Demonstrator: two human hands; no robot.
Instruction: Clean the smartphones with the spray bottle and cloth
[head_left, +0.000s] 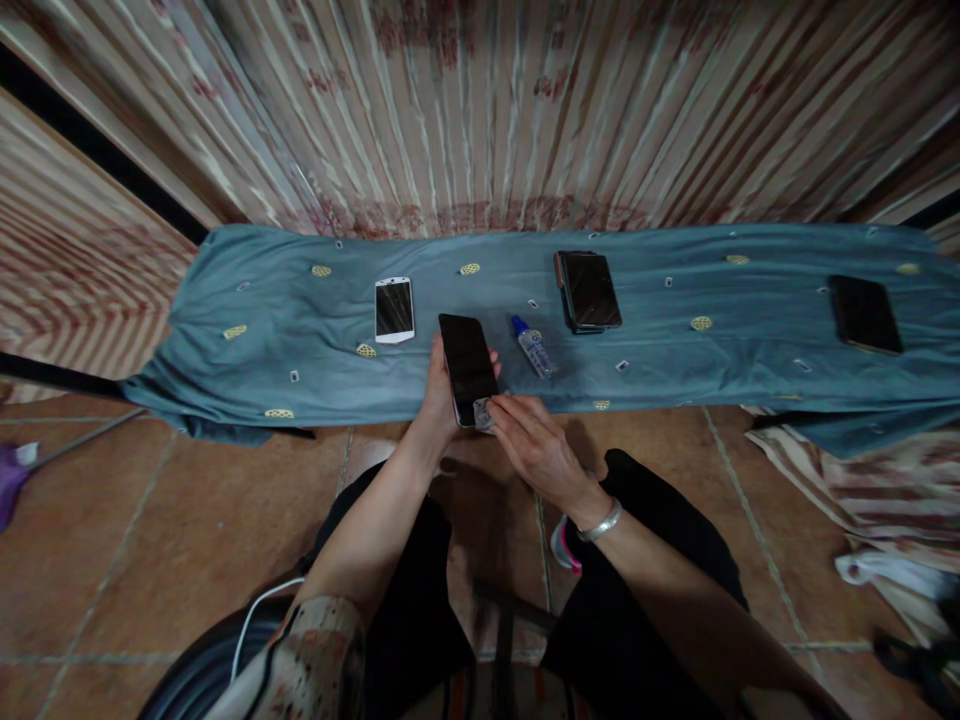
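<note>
phone (467,366) over near cloth (225,380) edge, long axis near-far | your left hand (439,395) clasps its left side | right hand (529,440) pinches a wad (483,412) on its near end; bottle (534,348) just right

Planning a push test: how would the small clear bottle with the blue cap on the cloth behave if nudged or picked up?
The bottle lies on its side on the blue cloth, so a sideways nudge would probably roll it, though the soft cloth may slow it. It looks small and clear, likely light plastic. The smooth round body could slip in a loose grip; holding near the blue cap seems safer.
</note>
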